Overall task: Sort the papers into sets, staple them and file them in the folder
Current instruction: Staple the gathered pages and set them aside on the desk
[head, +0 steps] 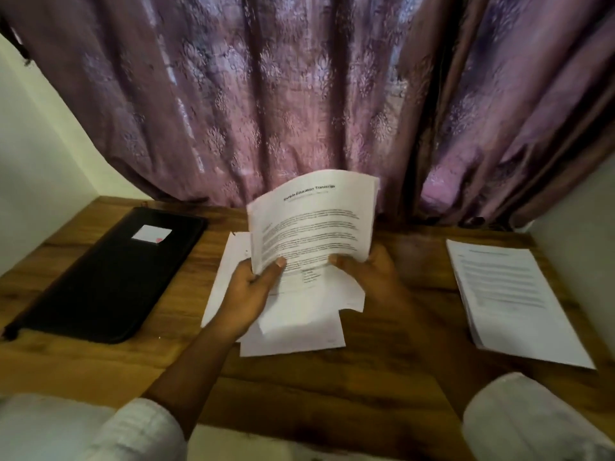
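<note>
**Held sheets up, sorted stack off at 3 o'clock**

Head view. You hold a thin bundle of sheets (312,221) upright over the table (299,394). Your left hand (253,287) pinches its lower left corner, thumb on the printed face. Your right hand (369,271) grips the lower right edge.
- Bundle: white printed paper, limp, top edge bowed back. Bold heading, blurred.
- Loose papers (299,341) lie fanned and uneven directly beneath both hands.
- Neat stack (509,294) sits at 3 o'clock from your right hand, well apart. Its long axis runs about 11 to 5. The right hand is the nearer one, so that side likely carries the drop.
- Black folder (109,274) lies closed at 9 o'clock from your left hand, long axis about 1 to 7. Matte cover, rounded corners, white label (151,233).
- Wood-grain tabletop, no stapler in sight.
</note>
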